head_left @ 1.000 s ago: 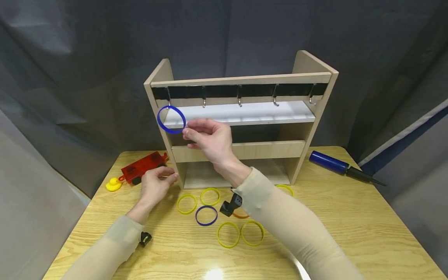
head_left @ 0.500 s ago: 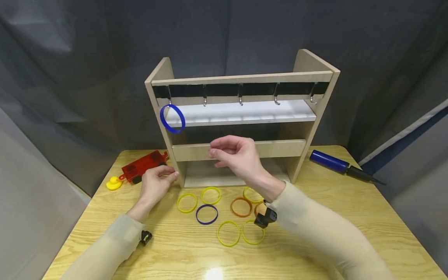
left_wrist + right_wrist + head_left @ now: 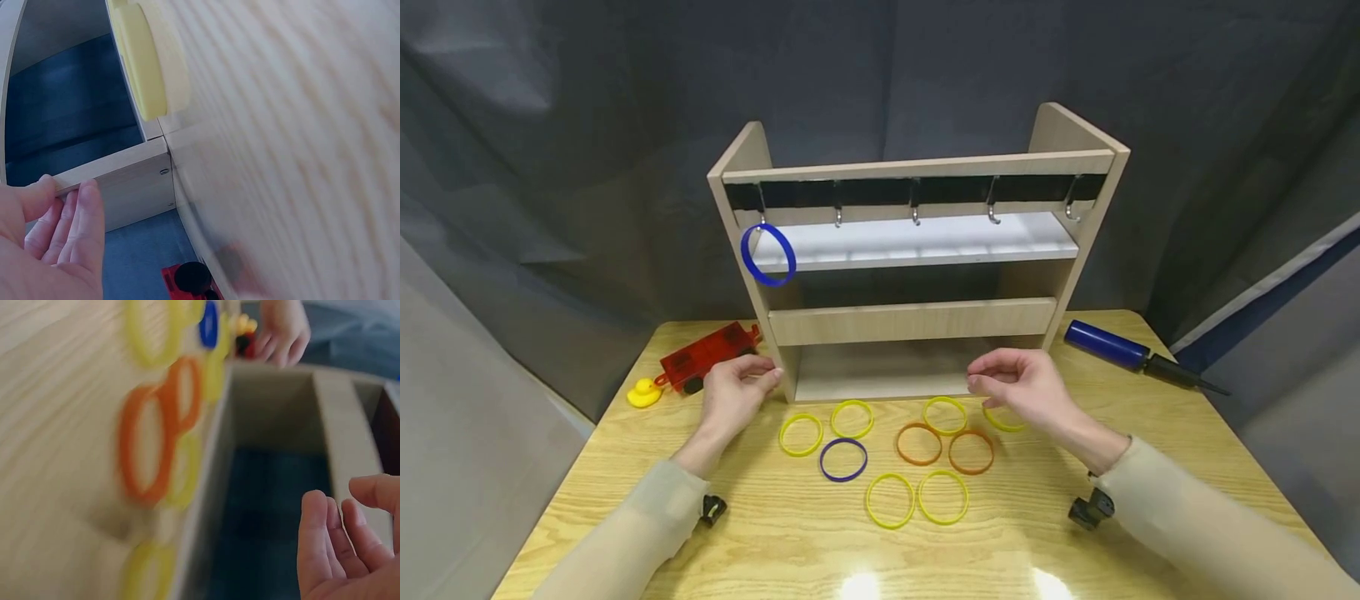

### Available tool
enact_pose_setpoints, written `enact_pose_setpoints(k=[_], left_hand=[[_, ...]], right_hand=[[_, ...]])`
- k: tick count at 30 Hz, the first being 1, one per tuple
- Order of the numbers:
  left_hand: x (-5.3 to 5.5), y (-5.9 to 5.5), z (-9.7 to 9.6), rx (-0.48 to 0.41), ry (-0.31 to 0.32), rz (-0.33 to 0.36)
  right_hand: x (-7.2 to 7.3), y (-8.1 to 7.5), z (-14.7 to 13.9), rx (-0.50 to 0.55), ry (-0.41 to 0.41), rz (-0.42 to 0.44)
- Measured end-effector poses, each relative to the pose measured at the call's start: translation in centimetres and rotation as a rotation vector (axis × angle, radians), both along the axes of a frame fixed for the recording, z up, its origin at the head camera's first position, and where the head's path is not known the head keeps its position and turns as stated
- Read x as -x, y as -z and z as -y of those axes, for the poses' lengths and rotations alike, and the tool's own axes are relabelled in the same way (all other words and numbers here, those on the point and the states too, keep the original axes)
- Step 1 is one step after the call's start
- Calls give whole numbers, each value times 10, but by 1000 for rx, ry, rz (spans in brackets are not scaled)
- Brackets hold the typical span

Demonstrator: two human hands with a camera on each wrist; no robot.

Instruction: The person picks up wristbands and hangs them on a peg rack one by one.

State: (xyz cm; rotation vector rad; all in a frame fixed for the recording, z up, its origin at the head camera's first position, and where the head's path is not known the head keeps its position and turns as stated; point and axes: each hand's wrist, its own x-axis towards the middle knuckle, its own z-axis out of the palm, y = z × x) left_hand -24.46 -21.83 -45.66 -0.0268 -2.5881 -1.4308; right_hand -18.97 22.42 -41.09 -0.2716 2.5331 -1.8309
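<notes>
Pinching the rack (image 3: pixel 763 312) by its edge, your left hand (image 3: pixel 733 397) sits well apart from your loosely bent right hand (image 3: pixel 1027 388).

This place is looking like a small test corner, maybe in a lab or a studio. A big dark cloth (image 3: pixel 880 75) is hanging in folds at the back, and grey sheets (image 3: pixel 475 433) are closing in the sides. They are hiding the rest of the room. A wooden worktop (image 3: pixel 760 542) is filling the middle, and bright spots (image 3: pixel 859 587) are shining on it, like lamp light. A wooden rack (image 3: pixel 913 321) is standing there with a funny mix about it — a toy duck (image 3: pixel 643 393), a red cart (image 3: pixel 707 358), a blue pump (image 3: pixel 1105 347) and coloured rings (image 3: pixel 971 472). Small black cameras (image 3: pixel 1092 508) are sitting by both sleeves (image 3: pixel 1195 517) — that is hinting at a lab.
</notes>
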Motion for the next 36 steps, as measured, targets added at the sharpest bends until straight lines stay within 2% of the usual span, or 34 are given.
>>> enact_pose_setpoints(k=[5,12,16,27,36], left_hand=[[0,-2,1,-6,-1,-5],[0,-2,3,-4,-9,12],[0,-1,4,1,-7,18],[1,0,2,-7,5,11],[2,0,2,-12,5,14]], right_hand=[[3,27,-42,-29,75,98],[10,50,-77,-245,154,124],[11,57,-83,-312,155,167],[17,67,-86,-358,113,229],[23,69,-85,-381,100,268]])
